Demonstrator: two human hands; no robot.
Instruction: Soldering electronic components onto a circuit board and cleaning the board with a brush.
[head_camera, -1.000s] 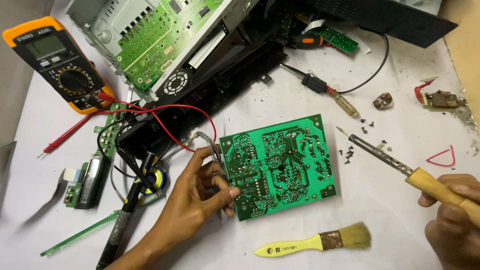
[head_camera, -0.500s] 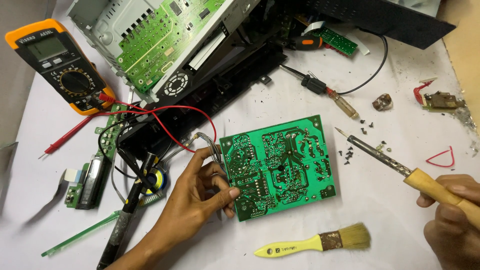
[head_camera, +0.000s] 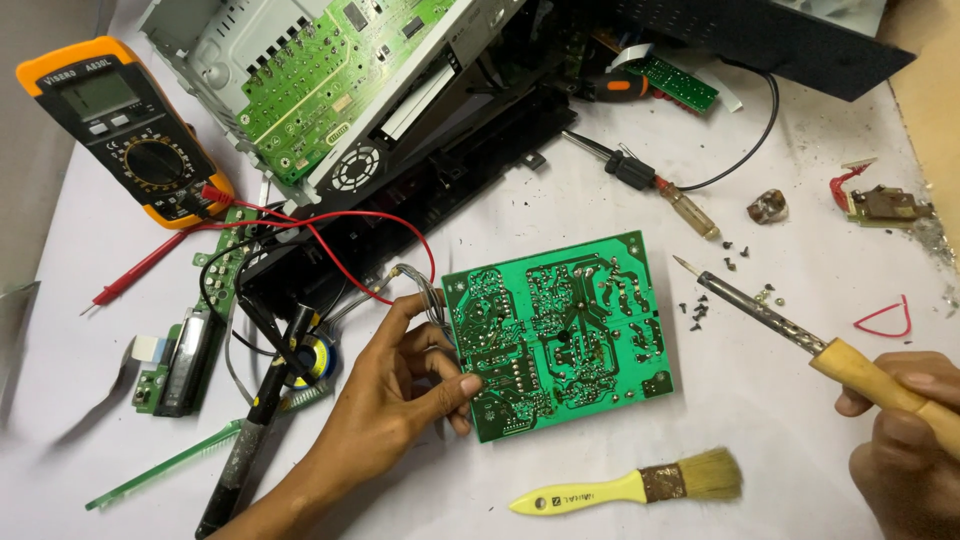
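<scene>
Circuit board: the green circuit board (head_camera: 560, 335) lies solder side up on the white table (head_camera: 760, 420), tilted a little, near the middle of the view.
Left hand: the left hand (head_camera: 405, 385) grips the board's left edge, thumb pressed on the top face near the lower left corner, the other fingers curled around a bundle of grey wires (head_camera: 425, 290) that leave the board there.
Right hand: the right hand (head_camera: 905, 440) is closed around the wooden handle of a soldering iron (head_camera: 790, 330), at the lower right.
Iron tip: it points up and left and hangs just beside the board's right edge, apart from it and from any joint.
Done, as far as can be seen: the board is out of the opened chassis (head_camera: 330, 90) at the top left; small dark screws (head_camera: 715, 290) lie loose between board and iron.
Left: no joint is being heated now. I see no solder wire in either hand, and whether any joint is already reworked is too fine to tell.
Judgement: the work looks to be at the positioning stage, board steadied and iron ready.
Nearby: a yellow-handled brush (head_camera: 625, 485) lies below the board, an orange multimeter (head_camera: 125, 130) with red leads at the top left, and a screwdriver (head_camera: 645, 180) above the board.
</scene>
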